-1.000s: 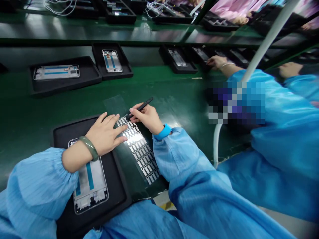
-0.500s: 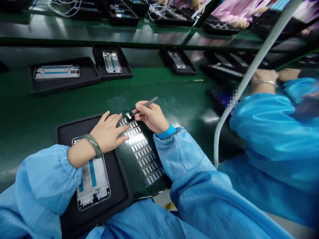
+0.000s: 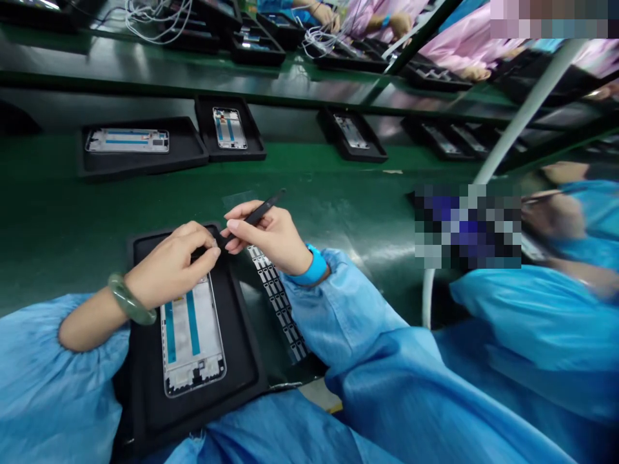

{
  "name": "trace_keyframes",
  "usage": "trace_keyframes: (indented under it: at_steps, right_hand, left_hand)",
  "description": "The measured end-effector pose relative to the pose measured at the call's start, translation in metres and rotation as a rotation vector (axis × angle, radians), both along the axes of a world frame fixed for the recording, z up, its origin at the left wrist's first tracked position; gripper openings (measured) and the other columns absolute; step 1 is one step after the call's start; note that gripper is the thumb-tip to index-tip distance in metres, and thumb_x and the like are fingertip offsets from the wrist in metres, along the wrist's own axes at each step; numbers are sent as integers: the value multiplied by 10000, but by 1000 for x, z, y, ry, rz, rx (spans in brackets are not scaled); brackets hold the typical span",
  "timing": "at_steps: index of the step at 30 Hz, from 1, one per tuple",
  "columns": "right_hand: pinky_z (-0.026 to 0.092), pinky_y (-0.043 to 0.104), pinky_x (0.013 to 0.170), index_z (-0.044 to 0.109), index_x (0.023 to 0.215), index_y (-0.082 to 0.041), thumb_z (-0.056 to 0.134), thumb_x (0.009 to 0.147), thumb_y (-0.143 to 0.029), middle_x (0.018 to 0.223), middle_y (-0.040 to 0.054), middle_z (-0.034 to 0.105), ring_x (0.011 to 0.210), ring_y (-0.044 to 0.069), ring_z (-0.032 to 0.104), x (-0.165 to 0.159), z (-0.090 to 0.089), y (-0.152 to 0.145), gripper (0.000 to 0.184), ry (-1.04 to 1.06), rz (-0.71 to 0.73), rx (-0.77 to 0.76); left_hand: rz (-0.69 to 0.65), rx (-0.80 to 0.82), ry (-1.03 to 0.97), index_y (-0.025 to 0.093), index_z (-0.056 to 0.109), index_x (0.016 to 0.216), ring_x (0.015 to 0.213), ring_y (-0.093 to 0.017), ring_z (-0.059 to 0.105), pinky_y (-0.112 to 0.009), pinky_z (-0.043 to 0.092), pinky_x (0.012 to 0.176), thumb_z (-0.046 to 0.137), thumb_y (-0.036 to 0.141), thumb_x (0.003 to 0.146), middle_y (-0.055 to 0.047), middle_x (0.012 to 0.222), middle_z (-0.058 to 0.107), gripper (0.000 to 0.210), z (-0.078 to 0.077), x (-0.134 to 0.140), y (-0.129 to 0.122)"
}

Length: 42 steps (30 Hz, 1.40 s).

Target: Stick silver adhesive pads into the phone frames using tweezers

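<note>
My right hand (image 3: 271, 235) grips dark tweezers (image 3: 264, 207), their tip pointing left toward my other hand. Above the upper end of a phone frame (image 3: 207, 335), my left hand (image 3: 181, 261) is closed, thumb and forefinger brought together close to the tweezer tip. Something small and pale may be between those fingers, too little to make out. The silver phone frame carries blue strips and lies in a black tray (image 3: 244, 361); my left hand hides its top part. Right of the tray, a sheet of small silver stickers (image 3: 278, 299) runs partly beneath my right forearm.
Further back on the green bench (image 3: 290, 183) stand black trays with phone frames, such as a left tray (image 3: 186, 151), a middle one (image 3: 256, 145) and a right one (image 3: 372, 148). A pale pole (image 3: 522, 103) rises at right, beside a co-worker's blue sleeve (image 3: 522, 316).
My left hand has lifted off the sticker sheet and moved left over the phone frame, its spread fingers now closed. My right hand has brought the tweezers left from the sheet's top. The view shifted slightly.
</note>
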State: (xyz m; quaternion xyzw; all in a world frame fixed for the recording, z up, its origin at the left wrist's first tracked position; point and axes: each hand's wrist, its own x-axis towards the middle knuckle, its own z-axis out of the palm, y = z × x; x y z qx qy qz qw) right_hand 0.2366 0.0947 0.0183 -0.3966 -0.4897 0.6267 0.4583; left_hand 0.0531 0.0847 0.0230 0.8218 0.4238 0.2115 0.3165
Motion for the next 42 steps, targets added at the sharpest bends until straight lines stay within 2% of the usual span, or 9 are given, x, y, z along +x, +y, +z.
trace_keyframes:
  at_steps: [3,8,14,21,25,28,34,39,42]
  right_hand:
    - [577,207,560,591,874,-161,723,697,-338,712,-15,678,574,92,656,-5,-2,6,284,63,-33,-5]
    - [585,190,653,610,869,-159,729,701,-334,794,-1,691,655,75,665,-9,-10,14,269,178,-33,-119]
    - [577,203,749,603,895,-182,751,675,-318,859,-14,687,775,85,677,-10,-16,12,298,225,-16,-205]
    - [576,193,566,526,861,-187,723,701,-315,703,-34,661,603,99,675,-28,-26,-5,284,100,-42,-195]
    - [572,200,547,526,813,-179,730,684,-335,645,-42,634,573,107,669,-40,-25,-15,288,29,-46,-187]
    - [563,200,525,530,770,-174,731,676,-377,611,-40,619,555,114,664,-45,-20,-21,301,-37,-67,-148]
    - [547,191,517,536,765,-182,697,720,-371,572,-33,625,549,114,663,-54,-20,-29,252,-113,-58,-71]
    - [550,213,530,529,769,-188,704,708,-402,654,-19,641,583,132,678,-55,-33,-32,283,-199,-81,-24]
    - [553,224,539,520,766,-193,690,721,-418,675,-14,643,598,139,682,-53,-36,-33,285,-224,-81,0]
  left_hand:
    - [57,50,148,184,579,985,969,-209,548,-381,449,888,406,492,867,-64,1001,585,373,-5,-22,22]
    - [370,157,503,100,524,1151,1167,-353,427,-547,361,975,341,543,882,-142,1185,508,550,-25,-67,84]
    - [457,194,488,7,442,1218,1225,-362,357,-563,288,1034,254,553,915,-152,1261,453,652,-34,-100,114]
    - [60,309,224,180,546,1048,1108,-219,513,-380,413,984,456,444,864,-82,1141,566,334,-29,-85,50]
    - [-143,280,222,212,524,1094,1150,-220,501,-438,319,1070,531,449,834,-65,1167,571,352,-26,-82,0]
    - [-127,292,264,214,533,1064,1163,-238,498,-508,175,1128,545,468,826,-66,1157,584,348,-33,-83,-24]
    - [62,289,228,186,522,977,1126,-245,517,-508,256,1093,516,411,861,-83,995,602,253,-44,-80,-50]
    - [49,262,231,215,498,1105,1253,-251,413,-533,225,1102,481,377,880,-95,1285,499,278,-43,-78,-53]
    - [20,232,249,238,513,1085,1260,-243,408,-541,189,1111,479,383,880,-65,1283,515,254,-45,-79,-52]
